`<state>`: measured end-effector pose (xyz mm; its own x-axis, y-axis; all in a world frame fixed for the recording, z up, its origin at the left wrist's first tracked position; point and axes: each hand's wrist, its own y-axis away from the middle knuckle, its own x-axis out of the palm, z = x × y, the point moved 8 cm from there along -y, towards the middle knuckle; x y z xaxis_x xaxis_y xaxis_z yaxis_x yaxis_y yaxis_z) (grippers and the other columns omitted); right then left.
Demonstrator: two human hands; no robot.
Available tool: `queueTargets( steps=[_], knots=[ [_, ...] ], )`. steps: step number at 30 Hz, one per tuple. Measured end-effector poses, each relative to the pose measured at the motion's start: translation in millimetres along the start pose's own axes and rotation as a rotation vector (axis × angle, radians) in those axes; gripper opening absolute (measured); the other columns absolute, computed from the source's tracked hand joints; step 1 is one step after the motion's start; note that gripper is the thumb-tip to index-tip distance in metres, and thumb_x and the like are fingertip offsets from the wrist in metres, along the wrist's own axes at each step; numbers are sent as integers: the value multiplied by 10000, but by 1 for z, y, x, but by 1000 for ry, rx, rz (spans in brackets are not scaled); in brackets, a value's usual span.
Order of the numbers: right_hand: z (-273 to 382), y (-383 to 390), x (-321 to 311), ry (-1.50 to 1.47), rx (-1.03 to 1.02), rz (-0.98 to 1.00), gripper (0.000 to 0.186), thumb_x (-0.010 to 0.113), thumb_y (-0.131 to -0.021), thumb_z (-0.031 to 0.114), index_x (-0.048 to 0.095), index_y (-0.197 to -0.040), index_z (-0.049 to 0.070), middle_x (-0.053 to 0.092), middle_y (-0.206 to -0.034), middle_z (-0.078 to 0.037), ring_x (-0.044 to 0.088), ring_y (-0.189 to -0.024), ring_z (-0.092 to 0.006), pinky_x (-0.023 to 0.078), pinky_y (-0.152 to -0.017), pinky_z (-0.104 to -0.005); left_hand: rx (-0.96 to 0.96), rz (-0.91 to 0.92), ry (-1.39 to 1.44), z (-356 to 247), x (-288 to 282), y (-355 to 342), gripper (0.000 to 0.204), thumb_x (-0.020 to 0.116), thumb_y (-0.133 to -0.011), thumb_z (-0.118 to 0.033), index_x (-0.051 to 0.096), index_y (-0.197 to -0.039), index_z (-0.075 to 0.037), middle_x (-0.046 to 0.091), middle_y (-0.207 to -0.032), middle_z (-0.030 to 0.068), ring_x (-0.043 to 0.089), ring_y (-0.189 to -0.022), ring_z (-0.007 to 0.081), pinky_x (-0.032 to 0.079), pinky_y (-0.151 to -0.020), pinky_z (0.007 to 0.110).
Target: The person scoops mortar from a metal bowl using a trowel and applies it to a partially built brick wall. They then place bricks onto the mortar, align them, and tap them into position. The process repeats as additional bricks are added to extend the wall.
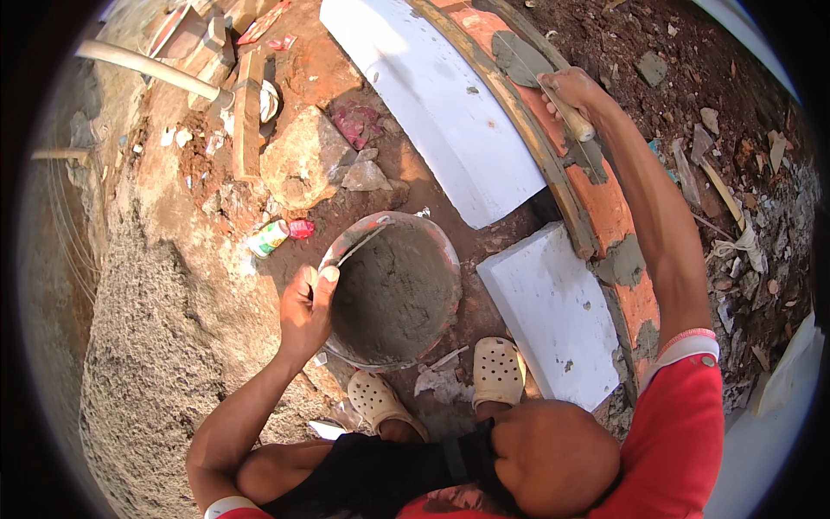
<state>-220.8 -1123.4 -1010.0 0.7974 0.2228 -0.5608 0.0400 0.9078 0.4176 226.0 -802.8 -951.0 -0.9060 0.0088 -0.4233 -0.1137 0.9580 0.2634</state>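
My left hand (307,313) is closed around the thin handle (359,242) of a round bucket (451,259). Wet grey mortar (389,294) fills much of it. At the upper right, my right hand (575,91) grips a trowel (577,125) near its wooden handle; its grey blade, at the line of red bricks (596,203), is hard to tell from the mortar there. A taut string runs along the bricks. Mortar patches (624,262) lie in the brick joints. Beside the bricks runs a narrow wooden board (553,169).
White slabs (441,112) lie between bucket and bricks. At the left are a rough mound (138,329), a large stone (303,156), a wooden block (248,112), a tool with a long pole (147,65) and a can (268,238). Rubble-strewn soil (726,130) borders the bricks' far side.
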Motion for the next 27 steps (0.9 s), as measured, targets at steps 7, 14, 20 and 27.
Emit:
queueTargets(
  steps=[7,14,20,27],
  knots=[
    [75,-78,-2,-17,-117,-63,268,539,-983,211,679,-926,-10,642,-697,-134,636,-601,-228,551,-514,-383,-10,-45,-177,-10,-5,1,400,615,-1065,-269,442,-778,-52,384,-681,-4,354,-671,80,330,-573,296],
    [133,-93,-3,902,-573,-488,247,559,-854,187,657,-963,-12,663,-1036,-271,680,-926,-452,555,-806,-531,-30,-72,-155,-6,-7,0,450,637,-1051,-301,409,-756,-49,361,-663,12,342,-659,95,332,-565,315],
    [120,-67,-24,883,-640,-575,226,564,-834,183,620,-931,-13,664,-1065,-245,666,-943,-443,540,-820,-546,-10,-73,-142,-4,-6,2,447,646,-1044,-306,422,-760,-43,389,-666,40,364,-648,116,356,-569,335],
    [77,-68,-58,993,-464,-391,344,585,-827,225,710,-1091,44,705,-1207,-172,663,-1130,-397,534,-927,-535,-17,-75,-204,-9,-10,1,432,647,-1039,-313,441,-777,-39,425,-667,83,401,-624,158,386,-580,356]
  ],
)
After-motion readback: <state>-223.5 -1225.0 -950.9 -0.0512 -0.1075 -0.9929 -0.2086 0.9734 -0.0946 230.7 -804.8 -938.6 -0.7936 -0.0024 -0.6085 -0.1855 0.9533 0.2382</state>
